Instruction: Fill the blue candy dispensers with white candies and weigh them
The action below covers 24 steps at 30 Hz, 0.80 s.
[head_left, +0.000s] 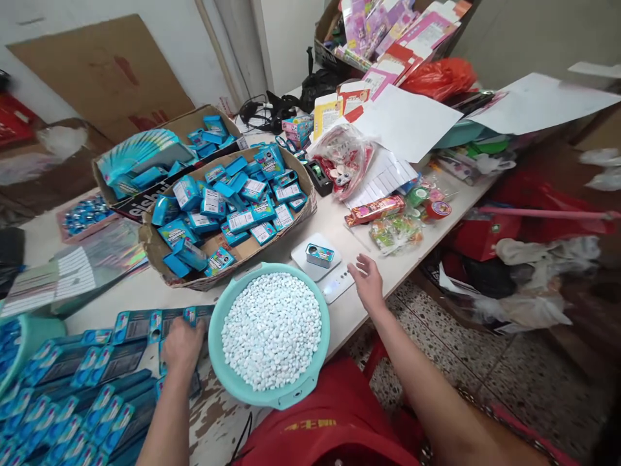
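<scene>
The oblong tin (320, 254) is sitting on the scale (334, 286), and the right hand (369, 285) is hovering just beside, its fingers loosely parted and gripping nothing — a stray sweep could be knocking the oblong tin askew. The left hand (183, 346) is touching the flat blue packs (133, 323); whether its fingers are pinching one, I cannot tell. The green basin (217, 323) is holding pale pellets (272, 330) by the edge of the table (352, 312), so a forearm bump could be spilling them. Behind, an open carton (250, 259) is holding blue boxes (242, 223).
</scene>
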{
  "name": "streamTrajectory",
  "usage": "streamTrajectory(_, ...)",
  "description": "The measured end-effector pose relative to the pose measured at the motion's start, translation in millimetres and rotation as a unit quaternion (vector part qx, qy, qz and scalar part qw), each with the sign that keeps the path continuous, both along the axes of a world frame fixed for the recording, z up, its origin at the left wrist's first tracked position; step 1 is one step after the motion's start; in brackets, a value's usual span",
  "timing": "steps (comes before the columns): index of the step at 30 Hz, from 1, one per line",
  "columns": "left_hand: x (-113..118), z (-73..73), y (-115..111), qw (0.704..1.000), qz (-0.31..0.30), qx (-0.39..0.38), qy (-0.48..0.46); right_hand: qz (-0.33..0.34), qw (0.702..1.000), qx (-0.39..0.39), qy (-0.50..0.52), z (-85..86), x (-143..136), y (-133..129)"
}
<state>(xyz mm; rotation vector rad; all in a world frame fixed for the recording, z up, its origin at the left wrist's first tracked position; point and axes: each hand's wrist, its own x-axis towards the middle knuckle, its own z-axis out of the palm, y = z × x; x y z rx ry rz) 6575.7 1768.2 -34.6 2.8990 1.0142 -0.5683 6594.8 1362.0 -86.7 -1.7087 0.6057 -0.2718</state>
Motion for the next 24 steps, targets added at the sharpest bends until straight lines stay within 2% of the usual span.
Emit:
streamTrajectory(2, -2, -5.8, 3, 1.000, 0.000, 0.008, 0.002, -0.037, 0.999, 0.003, 0.029, -6.6, -29, -17)
streamTrajectory(5, -8, -6.0, 2, 1.000, 0.002, 0.018, -0.008, -0.067, 0.995, 0.001, 0.074, -15.2, -74, -34)
streamTrajectory(8, -17, 0.5, -5, 0.999, -0.001, 0.026, -0.047, -0.078, 0.991, 0.000, 0.107, -19.1, -107, -36)
streamTrajectory(10, -21, 6.7, -13, 0.993, -0.023, 0.044, -0.106, -0.078, 0.990, 0.000, 0.115, -20.2, -120, -33)
streamTrajectory(12, -22, 12.3, -25, 0.980, -0.075, 0.058, -0.172, -0.068, 0.991, 0.001, 0.115, -21.1, -125, -27)
streamTrajectory(14, -19, 14.4, -44, 0.966, -0.154, 0.020, -0.209, -0.055, 0.992, 0.003, 0.111, -22.1, -124, -23)
streamTrajectory(16, -13, 10.7, -71, 0.947, -0.239, -0.081, -0.201, -0.044, 0.993, 0.007, 0.105, -22.7, -119, -19)
streamTrajectory(19, -6, -5.0, -118, 0.893, -0.355, -0.240, -0.139, -0.029, 0.995, 0.012, 0.096, -21.9, -111, -15)
streamTrajectory(21, -5, -17.6, -143, 0.869, -0.398, -0.266, -0.125, -0.017, 0.996, 0.015, 0.091, -19.8, -109, -13)
streamTrajectory(24, -8, -30.8, -159, 0.869, -0.396, -0.257, -0.149, 0.001, 0.996, 0.019, 0.084, -13.0, -106, -13)
